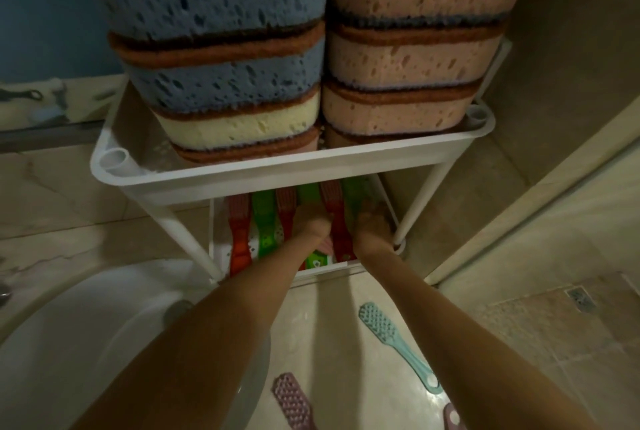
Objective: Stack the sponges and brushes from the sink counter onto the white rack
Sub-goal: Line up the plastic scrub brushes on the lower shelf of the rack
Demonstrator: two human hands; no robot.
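Nearly done: brushes lining the lower shelf, three left on the bench

Nearest the camera, three flat plastic brushes lie loose on the pale marble bench (pixel 332 343) beside the white round sink (pixel 69 343): a mauve bristle-pad brush (pixel 292 400), a teal long-handled brush (pixel 393 343), and a second mauve brush (pixel 453 417) cut off by the bottom edge. Both forearms reach past them into the lower shelf of the white plastic rack (pixel 284 170). The left hand (pixel 311 225) and right hand (pixel 372 225) sit either side of a red brush (pixel 337 222), fingers curled close against it; whether either hand truly clamps it, I cannot tell, since the upper tray shades the fingertips. Further left on that shelf lie a green brush (pixel 265 225) and another red brush (pixel 239 239), handles pointing outward, side by side. Above, the top tray carries two tall stacks of sponges, the blue-and-cream sponge stack (pixel 221 59) and the pink sponge stack (pixel 415 49), touching each other and rising out of view.

Risk, as I judge it: the shelf is tight, so a knuckle lifting carelessly could nudge the tray and topple those high stacks. Crowding another brush in could also push neighbours askew.
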